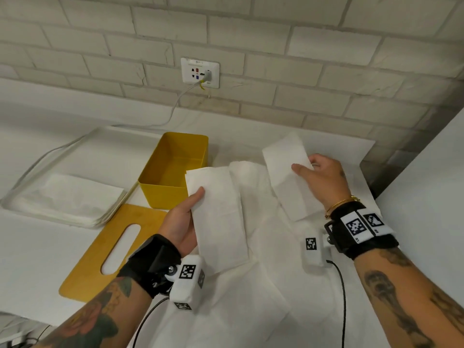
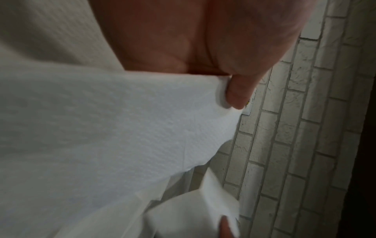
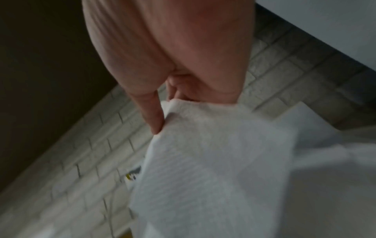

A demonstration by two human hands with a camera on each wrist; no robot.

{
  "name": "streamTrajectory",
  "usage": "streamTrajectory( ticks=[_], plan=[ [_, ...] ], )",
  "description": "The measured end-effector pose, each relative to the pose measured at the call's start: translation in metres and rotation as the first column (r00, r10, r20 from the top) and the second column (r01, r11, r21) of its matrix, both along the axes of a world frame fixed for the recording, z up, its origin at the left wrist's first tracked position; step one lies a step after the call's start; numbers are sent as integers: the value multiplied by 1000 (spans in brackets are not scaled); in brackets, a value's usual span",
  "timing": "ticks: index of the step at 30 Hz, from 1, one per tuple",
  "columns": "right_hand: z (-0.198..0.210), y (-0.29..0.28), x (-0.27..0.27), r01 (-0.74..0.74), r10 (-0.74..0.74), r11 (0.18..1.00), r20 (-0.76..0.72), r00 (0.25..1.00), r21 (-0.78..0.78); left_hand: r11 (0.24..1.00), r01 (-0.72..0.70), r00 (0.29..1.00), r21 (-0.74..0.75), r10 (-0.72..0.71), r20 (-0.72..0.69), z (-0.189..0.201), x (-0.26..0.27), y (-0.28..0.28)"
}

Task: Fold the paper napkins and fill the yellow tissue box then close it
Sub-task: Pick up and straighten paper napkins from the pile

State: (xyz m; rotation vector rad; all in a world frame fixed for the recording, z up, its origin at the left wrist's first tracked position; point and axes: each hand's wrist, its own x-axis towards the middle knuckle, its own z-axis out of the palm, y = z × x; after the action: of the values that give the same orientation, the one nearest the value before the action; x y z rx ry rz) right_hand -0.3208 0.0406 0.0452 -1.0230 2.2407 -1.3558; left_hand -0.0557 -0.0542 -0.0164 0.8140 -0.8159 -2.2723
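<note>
Holding a folded napkin (image 1: 221, 217) in the left hand (image 1: 182, 219), thumb pinching it against the fingers, the person is lifting another folded napkin (image 1: 288, 177) with the right hand (image 1: 324, 177), thumb and fingers pinching its edge. Sitting open on the desk (image 1: 37, 259), the yellow tissue box (image 1: 173, 169) is just beside its lid (image 1: 100, 252).

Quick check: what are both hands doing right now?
Left hand: grips a folded napkin stack.
Right hand: pinches a single folded napkin.
</note>
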Motion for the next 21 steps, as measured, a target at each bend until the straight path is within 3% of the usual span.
streamTrajectory(
  ticks=[3, 5, 7, 9, 14, 21],
  plan=[
    [33, 8, 16, -95, 125, 960, 101, 987, -262, 1000, 24, 1000, 11, -24, -1, 2, -7, 1],
    [49, 12, 33, -164, 315, 872, 273, 909, -461, 999, 33, 999, 13, -33, -13, 4, -13, 2],
    [49, 13, 47, -170, 425, 832, 412, 806, -528, 999, 46, 998, 9, -45, -44, 7, -20, 4],
    [31, 10, 61, -170, 395, 878, 475, 786, -448, 997, 82, 994, 9, -81, -79, 11, -27, 7],
    [-24, 11, 87, -156, 195, 980, 471, 860, -121, 986, 166, 979, 15, -163, -125, 9, -32, 11],
    [-42, 11, 91, -120, 149, 988, 436, 887, -94, 981, 196, 967, 7, -192, -165, 6, -34, 13]
  ],
)
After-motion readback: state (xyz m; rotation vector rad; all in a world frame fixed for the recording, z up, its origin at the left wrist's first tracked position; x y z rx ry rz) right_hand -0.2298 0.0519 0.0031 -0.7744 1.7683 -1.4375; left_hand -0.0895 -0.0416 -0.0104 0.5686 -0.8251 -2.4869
